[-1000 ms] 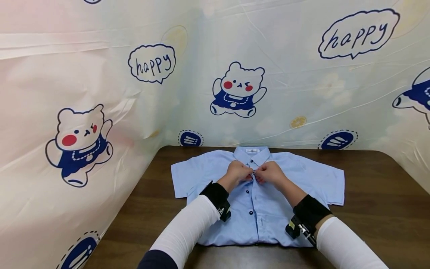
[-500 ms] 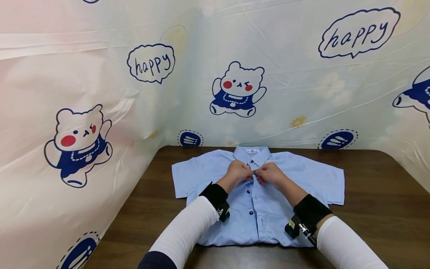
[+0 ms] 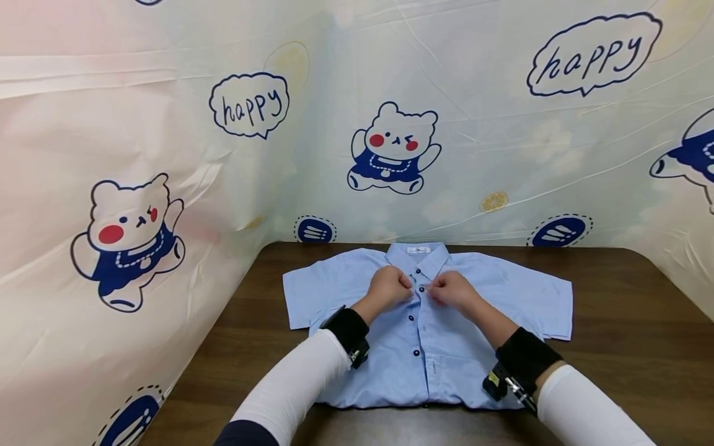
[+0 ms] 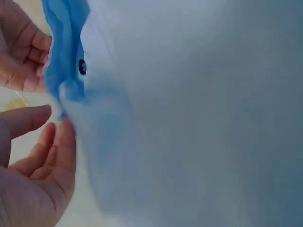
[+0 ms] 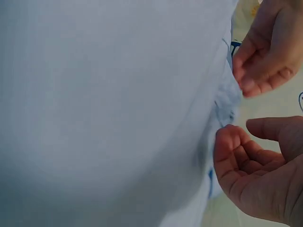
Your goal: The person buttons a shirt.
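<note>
A light blue short-sleeved shirt (image 3: 368,347) lies front up, its collar (image 3: 418,260) at the far side. Dark buttons run down the placket, and one button (image 3: 421,289) shows between my two hands. My left hand (image 3: 389,288) is just left of that button. Seen in the left wrist view, its thumb stands apart from the fingers (image 4: 66,142), which touch the shirt's cloth. My right hand (image 3: 453,291) is on the button's other side. In the right wrist view its thumb is spread from the bent fingers (image 5: 227,156), which rest against the cloth.
The shirt lies on a dark brown wooden table (image 3: 630,322) with rounded far corners. Behind and to the left hangs a pale curtain (image 3: 312,155) printed with bears and lettering. Black straps with small cameras (image 3: 493,384) sit on both wrists.
Both hands were pinching the placket at the second button. They have now drawn slightly apart, the left hand leftward and the right a little rightward, and that button shows fully.
</note>
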`<state>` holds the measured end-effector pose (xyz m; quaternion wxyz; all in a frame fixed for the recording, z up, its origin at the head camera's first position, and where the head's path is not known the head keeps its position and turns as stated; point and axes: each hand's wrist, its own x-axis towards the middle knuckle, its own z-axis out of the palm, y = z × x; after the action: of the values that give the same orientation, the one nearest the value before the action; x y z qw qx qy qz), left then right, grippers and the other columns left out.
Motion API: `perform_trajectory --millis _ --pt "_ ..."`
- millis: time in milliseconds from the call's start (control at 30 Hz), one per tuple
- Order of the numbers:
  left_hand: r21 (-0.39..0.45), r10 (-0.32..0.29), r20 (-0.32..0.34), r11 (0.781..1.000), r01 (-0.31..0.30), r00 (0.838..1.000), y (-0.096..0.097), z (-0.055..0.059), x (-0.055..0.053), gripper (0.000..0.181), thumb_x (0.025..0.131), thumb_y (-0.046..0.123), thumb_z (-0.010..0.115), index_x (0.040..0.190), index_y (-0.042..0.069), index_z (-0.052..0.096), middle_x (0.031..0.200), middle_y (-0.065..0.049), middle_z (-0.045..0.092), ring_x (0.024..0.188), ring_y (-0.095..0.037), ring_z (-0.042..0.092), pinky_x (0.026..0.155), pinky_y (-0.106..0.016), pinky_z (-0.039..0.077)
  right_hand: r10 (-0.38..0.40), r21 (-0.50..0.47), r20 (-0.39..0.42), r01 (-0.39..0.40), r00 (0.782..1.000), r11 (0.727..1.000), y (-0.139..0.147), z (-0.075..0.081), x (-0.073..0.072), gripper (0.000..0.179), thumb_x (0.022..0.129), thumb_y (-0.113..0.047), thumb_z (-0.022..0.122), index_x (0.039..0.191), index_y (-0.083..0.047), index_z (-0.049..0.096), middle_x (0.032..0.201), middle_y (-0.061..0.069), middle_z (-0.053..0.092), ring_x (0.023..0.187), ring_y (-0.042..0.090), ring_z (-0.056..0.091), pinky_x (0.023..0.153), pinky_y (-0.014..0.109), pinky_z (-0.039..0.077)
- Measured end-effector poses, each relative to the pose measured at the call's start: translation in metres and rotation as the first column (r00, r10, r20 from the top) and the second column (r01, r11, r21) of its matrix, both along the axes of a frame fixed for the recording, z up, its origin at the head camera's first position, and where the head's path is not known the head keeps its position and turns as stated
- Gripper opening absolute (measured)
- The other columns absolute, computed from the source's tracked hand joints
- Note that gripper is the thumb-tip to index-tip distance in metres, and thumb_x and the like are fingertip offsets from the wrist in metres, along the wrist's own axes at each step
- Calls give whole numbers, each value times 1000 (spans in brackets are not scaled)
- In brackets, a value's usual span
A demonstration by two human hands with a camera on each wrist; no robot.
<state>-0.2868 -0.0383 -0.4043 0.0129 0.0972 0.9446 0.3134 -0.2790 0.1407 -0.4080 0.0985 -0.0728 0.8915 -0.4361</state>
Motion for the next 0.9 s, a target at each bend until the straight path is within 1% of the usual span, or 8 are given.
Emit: perform_trajectory --millis 67,167,233,333,433,567,700,900 --pt "-155 -69 -56 986 60 996 -9 3 9 9 76 14 81 81 12 74 74 5 65 71 -13 59 68 -26 48 72 161 -89 -57 993 985 7 3 9 12 92 -8 64 90 3 68 77 6 61 71 18 55 65 32 48" --pt "-366 -170 -77 921 131 982 -25 3 29 20 76 25 83 87 11 72 79 2 64 76 -16 60 70 -30 49 184 395 -150 -112 971 912 19 8 27 18 88 -14 70 98 2 67 86 8 63 79 23 58 73 41 50" --pt "-471 -227 -54 865 176 972 -35 -1 42 35 74 38 85 90 10 71 81 0 62 78 -18 59 69 -32 49 233 518 -132 -134 963 845 27 9 39 31 87 -23 73 103 3 66 90 12 63 84 27 59 77 46 50" --pt "-572 -294 1 784 242 956 -47 -9 58 62 65 56 85 101 8 69 89 -5 62 86 -21 60 71 -34 51 249 629 -40 -169 968 759 36 7 54 55 84 -40 76 113 5 63 101 21 60 92 36 59 81 53 49" --pt "-603 -336 73 735 310 939 -53 -12 65 90 59 64 85 122 4 63 113 -13 62 106 -28 58 87 -37 50 233 655 47 -206 971 727 42 3 62 79 81 -51 75 128 9 54 122 37 50 109 53 52 88 63 44" --pt "-610 -328 175 704 364 928 -52 -13 60 114 57 67 84 144 3 46 144 -21 45 133 -35 41 106 -41 38 214 640 82 -216 973 737 44 -1 61 95 80 -56 73 137 14 43 137 47 31 122 66 32 94 70 35" --pt "-616 -302 251 683 392 920 -52 -14 45 120 58 67 83 150 6 36 153 -22 32 141 -39 27 111 -43 31 204 652 75 -203 976 731 41 -3 54 97 80 -57 73 138 15 41 135 48 31 121 67 32 94 70 36" --pt "-586 -300 281 698 410 912 -53 -14 36 120 60 64 84 151 5 33 155 -23 27 143 -40 22 113 -45 28 185 663 58 -177 981 727 39 -8 46 98 79 -55 75 137 16 41 133 48 32 120 68 32 93 69 37"
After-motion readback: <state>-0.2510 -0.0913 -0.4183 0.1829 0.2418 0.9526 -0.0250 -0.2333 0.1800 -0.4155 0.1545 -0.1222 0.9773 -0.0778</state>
